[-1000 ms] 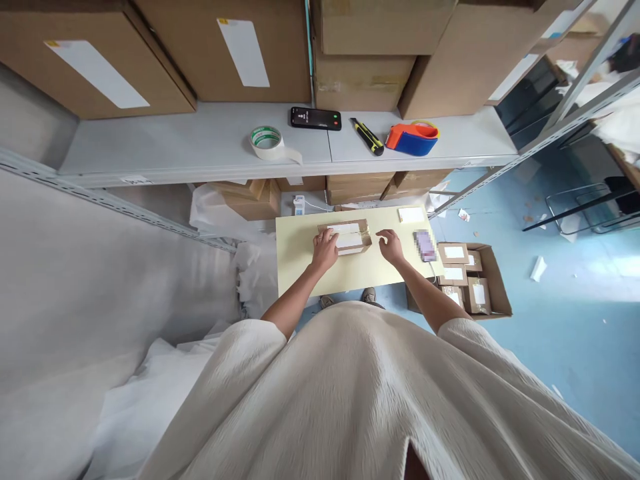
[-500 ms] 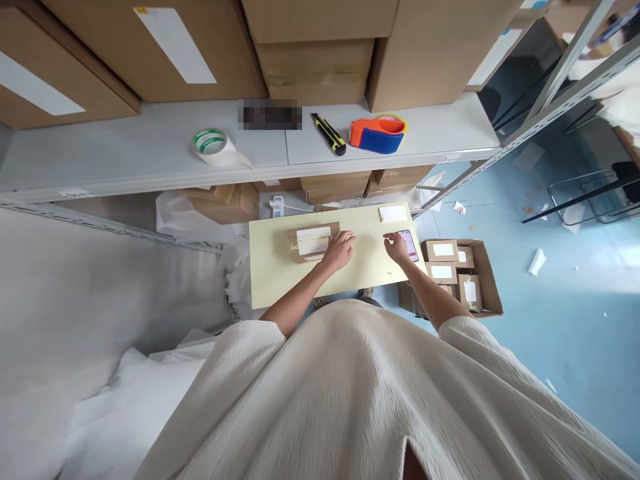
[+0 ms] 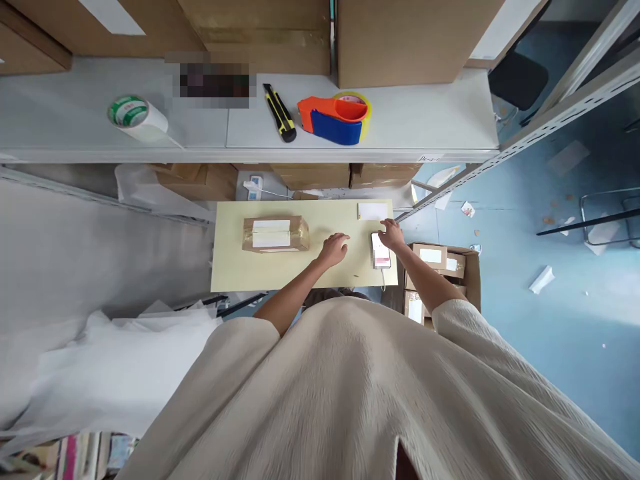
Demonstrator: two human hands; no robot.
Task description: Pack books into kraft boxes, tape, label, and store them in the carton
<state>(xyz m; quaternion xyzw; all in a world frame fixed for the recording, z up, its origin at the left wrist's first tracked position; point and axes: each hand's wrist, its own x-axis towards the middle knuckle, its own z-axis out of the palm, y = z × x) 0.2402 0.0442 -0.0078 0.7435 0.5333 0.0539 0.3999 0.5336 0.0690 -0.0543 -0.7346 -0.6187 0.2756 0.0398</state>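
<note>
My left hand [image 3: 334,250] hovers over the middle of the pale yellow table [image 3: 320,273], holding nothing, its fingers loosely stretched. To its left lies a taped cardboard box [image 3: 301,233] with white labels on top, apart from the hand. My right hand [image 3: 393,235] is at the upper end of a smartphone [image 3: 381,252], fingers apart and partly over the screen's top corner. Whether it touches the phone I cannot tell. A white cable runs from the phone's near end. Just beyond that hand lies a white pad of labels or paper [image 3: 373,211].
A grey shelf [image 3: 415,127] above the table carries a tape roll [image 3: 129,113], a yellow-black utility knife [image 3: 280,113], an orange-blue tape dispenser [image 3: 336,120] and large cartons [image 3: 400,47]. Right of the table stands an open carton [image 3: 473,277] of small boxes. White sheeting [image 3: 115,373] lies at left.
My left hand has come away from the cardboard box. My right hand has shifted from the phone's left side to its upper end. The camera view has moved too.
</note>
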